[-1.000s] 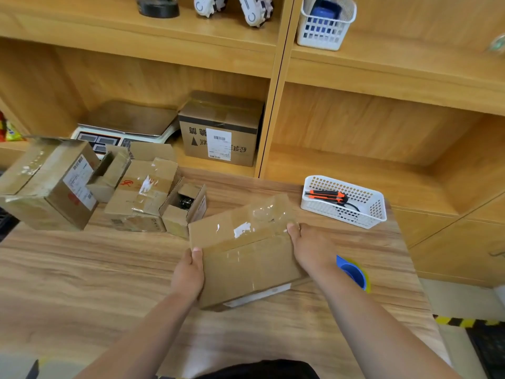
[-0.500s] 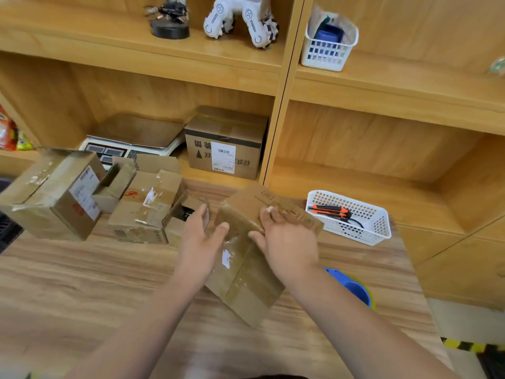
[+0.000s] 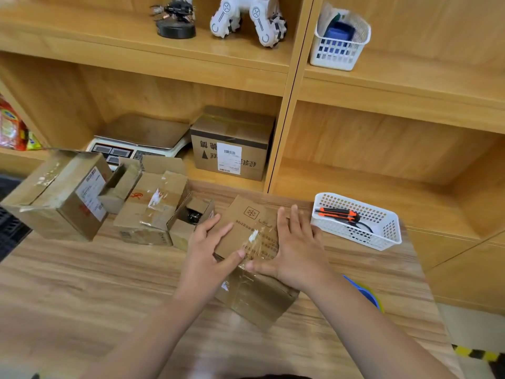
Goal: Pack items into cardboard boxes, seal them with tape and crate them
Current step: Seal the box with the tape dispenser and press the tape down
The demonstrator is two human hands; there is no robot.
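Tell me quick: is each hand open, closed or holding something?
Left hand: open, fingers resting on the cardboard box.
Right hand: open, pressed flat on the box top.

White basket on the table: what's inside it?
An orange-and-black utility knife lies in the white basket, with something thin and black beside it. The near wall partly hides the bottom.
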